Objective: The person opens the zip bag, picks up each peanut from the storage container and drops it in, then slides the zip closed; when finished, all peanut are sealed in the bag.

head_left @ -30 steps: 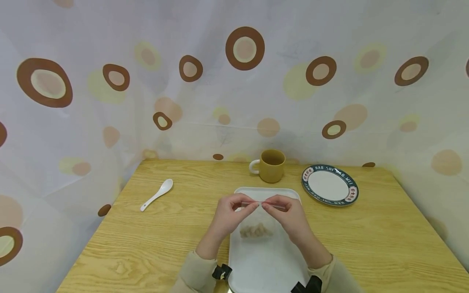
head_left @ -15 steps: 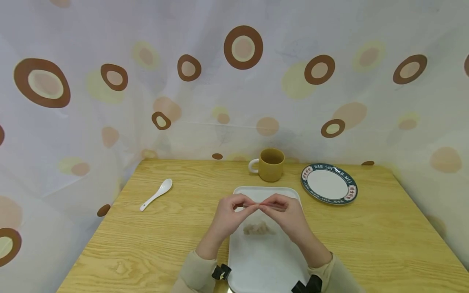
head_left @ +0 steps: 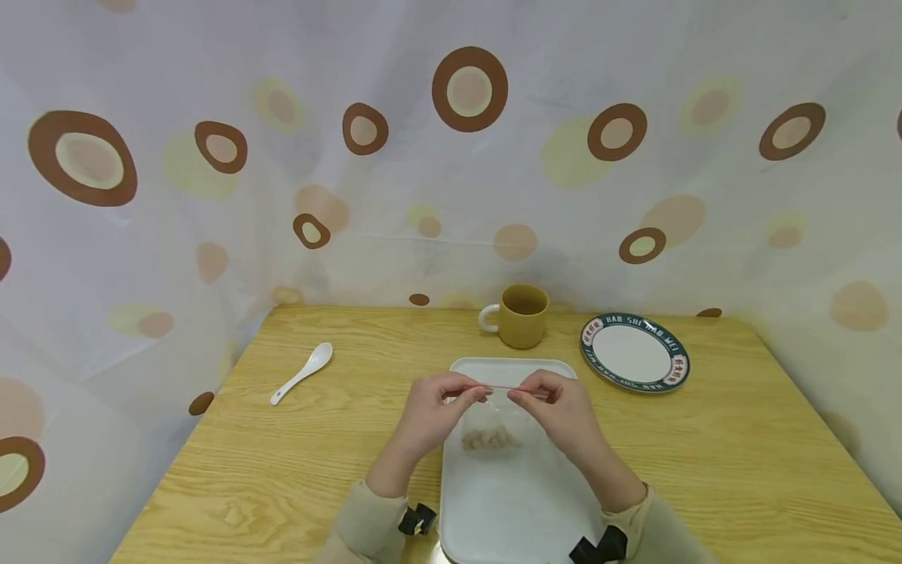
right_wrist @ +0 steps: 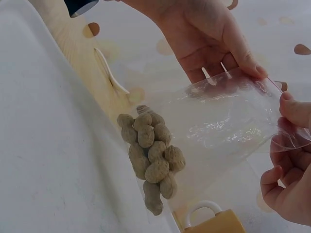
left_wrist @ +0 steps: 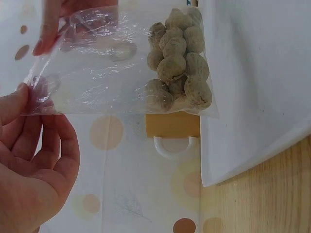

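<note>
A clear zip bag [left_wrist: 104,73] with a thin red line along its top edge hangs between my hands. Several unshelled peanuts [head_left: 489,439] lie at its bottom, above the white tray [head_left: 517,505]; whether the bag touches the tray I cannot tell. With thumb and fingers my left hand [head_left: 427,413] pinches the top edge at one side. My right hand [head_left: 564,417] pinches the same edge at the other side, a short stretch of red strip showing between the two. In the right wrist view the peanuts [right_wrist: 156,162] bunch low in the bag.
Behind the tray stands a mustard mug [head_left: 523,317] with a white handle. A dark-rimmed plate [head_left: 630,354] lies to its right, and a white spoon [head_left: 303,373] at the left of the wooden table [head_left: 282,470]. A patterned curtain [head_left: 395,196] surrounds the table.
My hands came together along the bag's top edge, then moved apart again, with the left hand shifting a little left. The peanuts swung slightly right and back.
</note>
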The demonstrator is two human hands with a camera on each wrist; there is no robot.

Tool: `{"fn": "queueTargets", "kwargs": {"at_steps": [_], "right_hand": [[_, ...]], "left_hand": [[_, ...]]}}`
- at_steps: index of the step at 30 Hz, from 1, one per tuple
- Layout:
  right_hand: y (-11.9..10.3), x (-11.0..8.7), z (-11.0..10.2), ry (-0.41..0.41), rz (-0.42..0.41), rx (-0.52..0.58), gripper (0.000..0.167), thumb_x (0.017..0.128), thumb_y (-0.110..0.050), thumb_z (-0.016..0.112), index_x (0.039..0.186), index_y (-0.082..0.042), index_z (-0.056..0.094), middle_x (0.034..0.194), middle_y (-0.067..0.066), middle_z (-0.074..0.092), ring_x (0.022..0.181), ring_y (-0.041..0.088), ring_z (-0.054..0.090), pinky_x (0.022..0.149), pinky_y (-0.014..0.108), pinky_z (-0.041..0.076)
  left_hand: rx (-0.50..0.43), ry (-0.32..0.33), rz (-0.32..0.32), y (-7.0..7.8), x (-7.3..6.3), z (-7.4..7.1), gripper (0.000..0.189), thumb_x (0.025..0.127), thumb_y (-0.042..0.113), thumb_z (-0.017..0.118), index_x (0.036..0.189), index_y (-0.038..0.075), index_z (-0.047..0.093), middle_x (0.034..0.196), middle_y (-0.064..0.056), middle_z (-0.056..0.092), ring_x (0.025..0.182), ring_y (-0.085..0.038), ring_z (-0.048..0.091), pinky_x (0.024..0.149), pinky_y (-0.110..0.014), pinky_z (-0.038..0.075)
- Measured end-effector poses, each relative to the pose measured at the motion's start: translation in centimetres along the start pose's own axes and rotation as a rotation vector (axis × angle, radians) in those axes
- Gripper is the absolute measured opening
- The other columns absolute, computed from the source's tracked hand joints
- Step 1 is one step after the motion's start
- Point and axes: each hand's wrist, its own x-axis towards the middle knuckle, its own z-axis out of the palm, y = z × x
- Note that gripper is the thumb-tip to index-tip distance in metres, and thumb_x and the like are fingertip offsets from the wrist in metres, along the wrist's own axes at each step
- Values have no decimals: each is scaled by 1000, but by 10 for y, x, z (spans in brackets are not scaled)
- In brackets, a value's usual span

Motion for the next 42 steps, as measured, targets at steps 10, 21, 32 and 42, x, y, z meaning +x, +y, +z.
{"fn": "queueTargets", "kwargs": {"at_steps": [10,21,32,42], "right_hand": [[4,1,-6,47,105,23,16,88,-14,74,91,1,73,84,-1,70,78,10,57,67,20,48],[-6,2,-3,15,57,283,21,96,-11,64,106,6,61,86,-13,73,86,7,71,84,20,54],[7,5,-1,-156,130,248,46,90,-13,72,130,4,56,123,15,66,106,13,67,89,27,55],[15,12,10,-228,136,329,34,95,-12,65,116,14,58,96,9,75,81,16,74,78,36,59]], "left_hand": [[-168,-22,-121,-4,1,-1,17,95,15,64,100,3,76,97,-15,74,84,-17,71,78,-27,58],[-502,-146,-142,-4,6,3,32,102,15,53,129,-3,55,127,-26,62,117,-31,63,95,-38,54],[-588,-129,-209,-9,4,2,32,106,20,45,130,0,51,130,-28,61,114,-36,66,90,-43,55],[-627,-117,-232,-17,1,-13,33,107,19,42,134,1,47,136,-27,57,112,-35,67,88,-46,55]]}}
